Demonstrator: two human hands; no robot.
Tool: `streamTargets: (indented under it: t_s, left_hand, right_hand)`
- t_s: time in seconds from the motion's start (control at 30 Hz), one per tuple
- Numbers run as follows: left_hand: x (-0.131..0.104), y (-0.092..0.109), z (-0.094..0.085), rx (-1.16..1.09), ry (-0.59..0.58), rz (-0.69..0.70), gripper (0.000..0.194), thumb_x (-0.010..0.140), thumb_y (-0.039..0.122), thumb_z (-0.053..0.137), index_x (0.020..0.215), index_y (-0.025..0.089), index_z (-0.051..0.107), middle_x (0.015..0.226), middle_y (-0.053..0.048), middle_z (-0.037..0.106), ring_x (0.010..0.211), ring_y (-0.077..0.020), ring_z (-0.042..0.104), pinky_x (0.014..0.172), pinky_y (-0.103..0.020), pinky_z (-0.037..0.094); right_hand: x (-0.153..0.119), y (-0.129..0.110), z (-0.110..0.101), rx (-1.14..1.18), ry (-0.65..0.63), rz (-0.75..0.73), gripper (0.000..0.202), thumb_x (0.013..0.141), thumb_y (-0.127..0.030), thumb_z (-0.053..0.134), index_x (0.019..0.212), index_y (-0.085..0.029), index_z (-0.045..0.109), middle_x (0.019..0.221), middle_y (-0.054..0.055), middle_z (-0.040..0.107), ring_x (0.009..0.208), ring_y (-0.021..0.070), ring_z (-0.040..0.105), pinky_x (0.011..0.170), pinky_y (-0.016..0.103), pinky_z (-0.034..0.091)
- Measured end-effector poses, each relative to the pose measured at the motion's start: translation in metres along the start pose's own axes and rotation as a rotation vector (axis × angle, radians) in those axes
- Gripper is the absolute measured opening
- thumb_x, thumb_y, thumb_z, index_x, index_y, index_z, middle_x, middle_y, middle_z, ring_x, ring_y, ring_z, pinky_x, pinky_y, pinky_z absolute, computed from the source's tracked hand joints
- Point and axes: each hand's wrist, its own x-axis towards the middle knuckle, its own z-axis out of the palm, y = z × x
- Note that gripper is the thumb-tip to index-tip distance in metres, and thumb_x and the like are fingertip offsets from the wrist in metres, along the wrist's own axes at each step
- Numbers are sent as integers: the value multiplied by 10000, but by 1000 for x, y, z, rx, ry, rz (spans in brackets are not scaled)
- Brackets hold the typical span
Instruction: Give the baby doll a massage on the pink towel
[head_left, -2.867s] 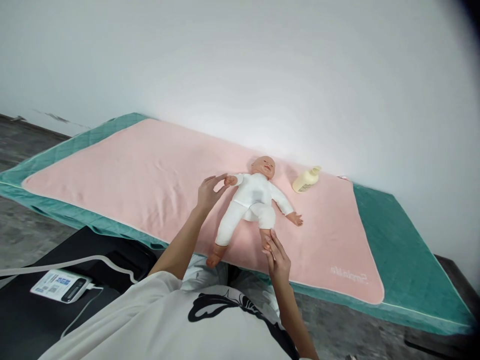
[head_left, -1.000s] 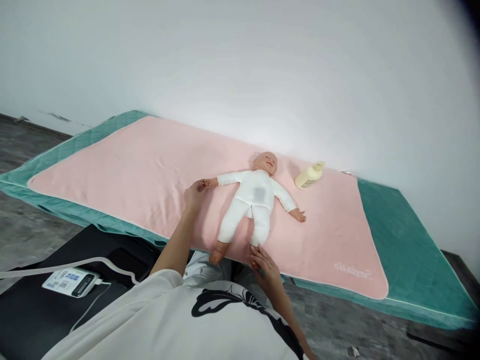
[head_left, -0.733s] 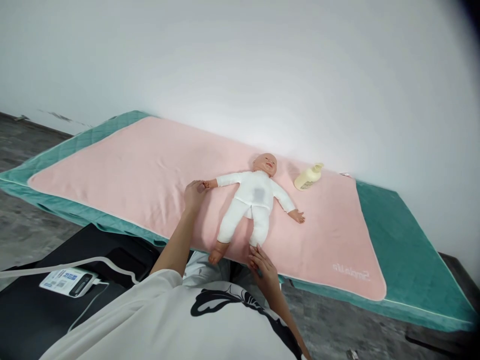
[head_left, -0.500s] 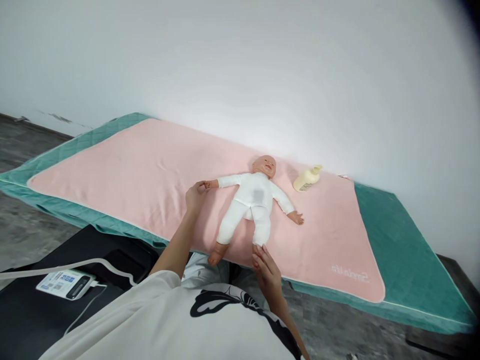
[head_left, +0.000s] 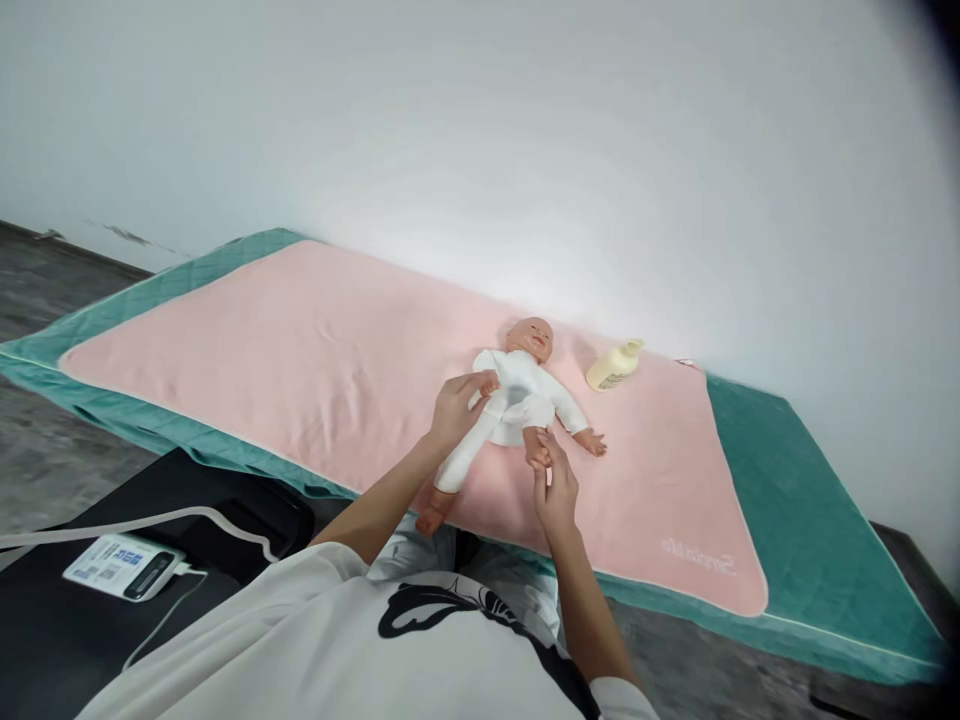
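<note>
A baby doll (head_left: 517, 385) with a white cloth body lies on its back on a pink mat (head_left: 300, 340), its head toward the wall. My left hand (head_left: 456, 408) is closed on the doll's hand and holds that arm bent across its chest. Lower down, my right hand (head_left: 556, 480) grips the doll's foot, with the leg bent up toward the belly. The doll's other arm rests stretched out on the mat, and its other leg lies straight toward me.
A cream pump bottle (head_left: 613, 366) leans tilted beside the doll's head. The pink mat covers a green padded bed (head_left: 810, 500) against the white wall. At my left, a white device (head_left: 124, 567) with a cable sits on a black surface (head_left: 45, 640).
My left hand has brought the doll's arm inward over its chest. My right hand has pushed the doll's foot up toward the belly, bending the leg.
</note>
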Motion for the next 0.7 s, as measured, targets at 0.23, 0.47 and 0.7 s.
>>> streamTargets:
  t_s: [0.23,0.47,0.7]
  left_hand:
    - [-13,5,18,29,-113,149,165,855,131,610,950,238,693,959,-25,736,981,-176,673,889,-345,498]
    - [-9,2,9,7,-128,111,175,857,160,615,988,250,688,1008,-16,735,1010,-170,664,922,-347,481]
    - [-1,-11,-12,20,-54,-101,295,869,240,601,1162,241,634,1140,-52,689,1040,-209,638,949,-359,470]
  right_hand:
    - [30,8,2,32,20,143,371,971,-278,416,1330,-207,479,1320,114,588,1247,215,542,1015,401,476]
    - [33,4,0,48,11,179,361,967,-306,423,1303,-200,502,1293,108,609,1230,224,553,1028,410,459]
    - [10,-11,-18,79,-59,180,366,950,-274,468,1306,-213,524,1315,105,597,1233,245,556,1011,423,489]
